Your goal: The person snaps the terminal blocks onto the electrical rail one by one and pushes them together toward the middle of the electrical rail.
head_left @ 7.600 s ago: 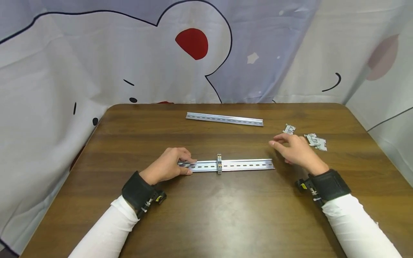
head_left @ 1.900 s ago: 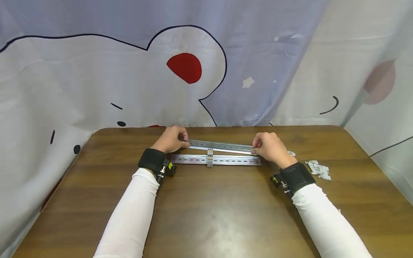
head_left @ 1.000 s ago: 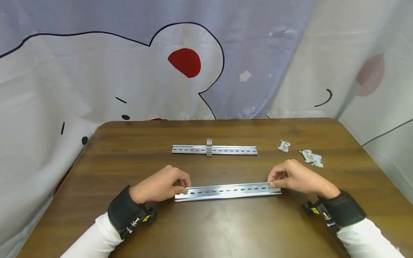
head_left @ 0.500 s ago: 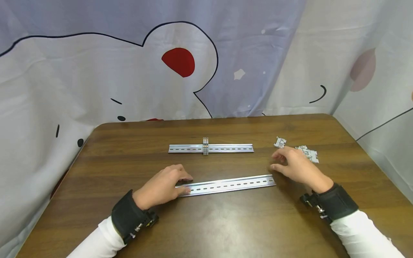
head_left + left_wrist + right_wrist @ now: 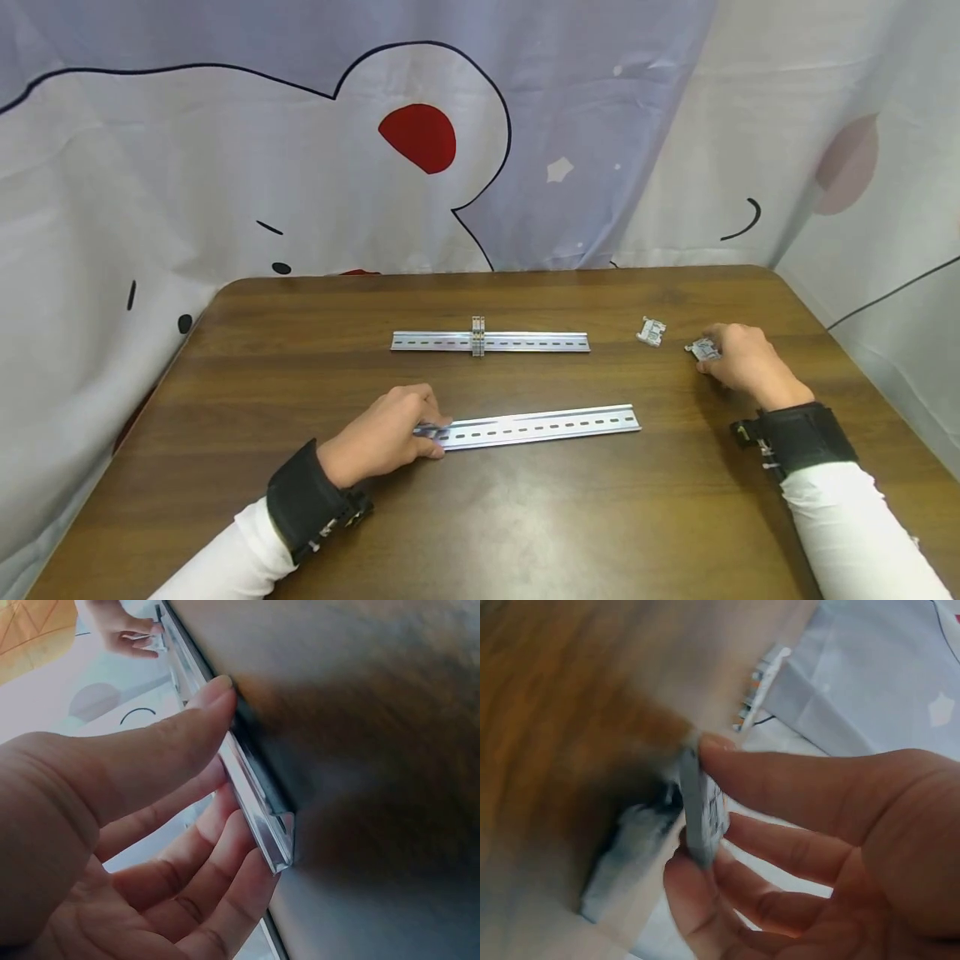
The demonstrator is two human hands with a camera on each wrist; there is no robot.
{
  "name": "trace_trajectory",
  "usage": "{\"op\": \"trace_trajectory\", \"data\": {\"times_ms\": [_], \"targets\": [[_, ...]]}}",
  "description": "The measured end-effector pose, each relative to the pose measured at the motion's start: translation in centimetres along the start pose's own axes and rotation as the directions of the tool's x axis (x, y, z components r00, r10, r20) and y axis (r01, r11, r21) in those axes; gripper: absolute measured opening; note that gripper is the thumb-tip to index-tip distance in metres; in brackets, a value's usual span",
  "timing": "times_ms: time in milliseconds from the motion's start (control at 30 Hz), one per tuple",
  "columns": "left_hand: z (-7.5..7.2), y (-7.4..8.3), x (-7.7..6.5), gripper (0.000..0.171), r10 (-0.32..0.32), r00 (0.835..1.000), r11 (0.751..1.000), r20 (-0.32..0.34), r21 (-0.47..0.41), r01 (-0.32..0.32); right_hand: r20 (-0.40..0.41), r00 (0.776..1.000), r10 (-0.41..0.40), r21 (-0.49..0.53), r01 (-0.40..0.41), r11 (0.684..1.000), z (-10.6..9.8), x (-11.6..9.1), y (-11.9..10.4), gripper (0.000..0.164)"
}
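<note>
Steady near rail (image 5: 540, 427) with left hand (image 5: 384, 435) fingers clamped on its left end; lift far-right terminal block (image 5: 697, 806), pinched in right hand (image 5: 750, 364) fingers, without twisting.

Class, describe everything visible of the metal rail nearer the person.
The metal rail is long, straight and silvery, with folded edges and a row of slots along its middle. It lies across the brown table, its right end slightly farther away. The left hand grips its left end, partly hiding it; nothing sits on the visible stretch.
</note>
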State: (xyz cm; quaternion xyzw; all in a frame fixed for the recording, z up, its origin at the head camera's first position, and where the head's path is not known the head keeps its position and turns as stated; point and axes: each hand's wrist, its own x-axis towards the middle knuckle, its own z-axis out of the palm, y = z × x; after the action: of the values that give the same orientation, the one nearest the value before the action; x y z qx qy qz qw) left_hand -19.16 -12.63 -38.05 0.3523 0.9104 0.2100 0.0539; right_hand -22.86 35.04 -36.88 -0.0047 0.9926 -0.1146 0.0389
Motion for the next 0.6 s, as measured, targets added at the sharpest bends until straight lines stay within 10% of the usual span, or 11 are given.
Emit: {"op": "trace_trajectory", "data": {"times_ms": [267, 600], "targets": [[0.0, 0.0, 0.2, 0.037, -0.014, 1.000, 1.000, -0.013, -0.003, 0.014, 0.100, 0.992, -0.079, 0.148, 0.063, 0.987, -2.1, -1.6, -2.5, 0.025], [0.1, 0.0, 0.1, 0.038, -0.038, 0.999, 0.999, -0.009, -0.004, 0.038, 0.353, 0.883, -0.309, 0.305, 0.203, 0.930, -1.2, -3.6, -6.9, 0.016]]}}
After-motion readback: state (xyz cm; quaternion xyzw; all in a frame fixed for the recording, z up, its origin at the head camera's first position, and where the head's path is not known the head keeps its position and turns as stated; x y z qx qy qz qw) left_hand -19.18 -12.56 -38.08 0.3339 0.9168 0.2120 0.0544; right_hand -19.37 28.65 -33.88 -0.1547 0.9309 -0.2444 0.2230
